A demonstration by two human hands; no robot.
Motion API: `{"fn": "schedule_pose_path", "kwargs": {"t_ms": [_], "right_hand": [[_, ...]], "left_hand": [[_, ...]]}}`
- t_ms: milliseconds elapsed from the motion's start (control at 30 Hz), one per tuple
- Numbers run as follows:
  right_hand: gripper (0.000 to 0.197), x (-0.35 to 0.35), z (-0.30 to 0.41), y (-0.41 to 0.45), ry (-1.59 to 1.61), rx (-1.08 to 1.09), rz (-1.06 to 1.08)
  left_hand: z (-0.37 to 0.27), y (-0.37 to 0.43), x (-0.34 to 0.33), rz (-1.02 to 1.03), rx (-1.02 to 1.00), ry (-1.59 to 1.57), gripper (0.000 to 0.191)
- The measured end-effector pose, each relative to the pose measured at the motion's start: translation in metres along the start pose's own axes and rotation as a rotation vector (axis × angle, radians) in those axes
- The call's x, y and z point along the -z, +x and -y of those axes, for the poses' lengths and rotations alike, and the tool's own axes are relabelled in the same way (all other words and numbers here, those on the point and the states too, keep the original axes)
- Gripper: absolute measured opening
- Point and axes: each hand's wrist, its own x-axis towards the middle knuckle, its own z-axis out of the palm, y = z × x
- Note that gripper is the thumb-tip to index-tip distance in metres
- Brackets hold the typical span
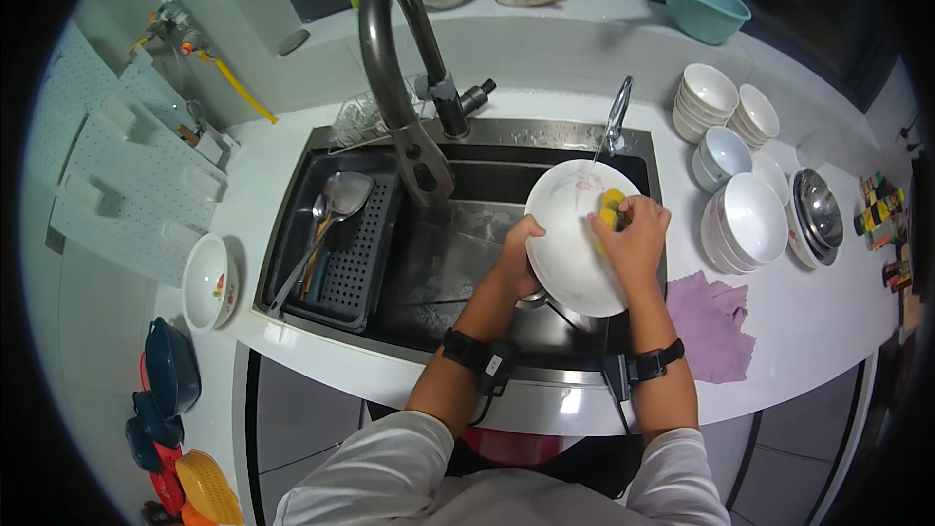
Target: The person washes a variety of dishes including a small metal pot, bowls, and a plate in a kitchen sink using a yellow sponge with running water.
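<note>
Over the right part of the dark sink [453, 256], my left hand [518, 256] grips the left rim of a white plate [570, 263] with a faded flower pattern. The plate is tilted, its face towards me. My right hand [634, 237] pinches a yellow sponge [609, 208] against the plate's right side. Just above the plate's far edge stands a slim chrome tap [619, 113], with a thin stream that seems to fall from it. A large dark pull-out faucet [387, 66] arches over the sink to the left.
A black drain basket [365, 270] holds a metal spatula [349, 193] and other utensils. Several stacked bowls [745, 223] stand right of the sink, near a purple cloth [708, 325]. A white bowl [208, 281] sits at left; a teal ladle [705, 7] rests on the sill.
</note>
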Motion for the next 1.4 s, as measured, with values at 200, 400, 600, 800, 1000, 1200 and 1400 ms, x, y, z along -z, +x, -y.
{"fn": "schedule_pose_path", "kwargs": {"t_ms": [200, 400, 600, 800, 1000, 1200, 1400], "right_hand": [[0.048, -0.007, 0.005, 0.000, 0.102, -0.145, 0.075], [0.073, -0.016, -0.004, -0.003, 0.826, -0.186, 0.474], [0.047, -0.004, 0.025, -0.003, 0.874, -0.104, 0.828], [0.036, 0.014, 0.044, 0.003, 0.746, -0.028, 0.953], [0.029, 0.027, 0.031, 0.005, 0.056, 0.346, 0.876], [0.037, 0.004, 0.021, 0.003, -0.299, -0.129, 0.307], [0.046, 0.008, 0.026, 0.013, -0.393, -0.155, 0.444]], "left_hand": [[0.005, 0.007, 0.013, 0.055, 0.123, -0.058, 0.066], [0.001, 0.010, 0.007, 0.003, 0.089, -0.049, 0.056], [0.008, 0.014, 0.017, 0.079, 0.127, -0.095, 0.051], [0.005, 0.012, 0.016, 0.052, 0.018, -0.121, 0.054], [0.000, 0.016, 0.025, 0.118, -0.068, -0.171, 0.061], [-0.002, 0.016, 0.024, -0.025, -0.167, -0.094, 0.071], [0.012, 0.023, 0.031, -0.084, -0.250, -0.068, 0.067]]}}
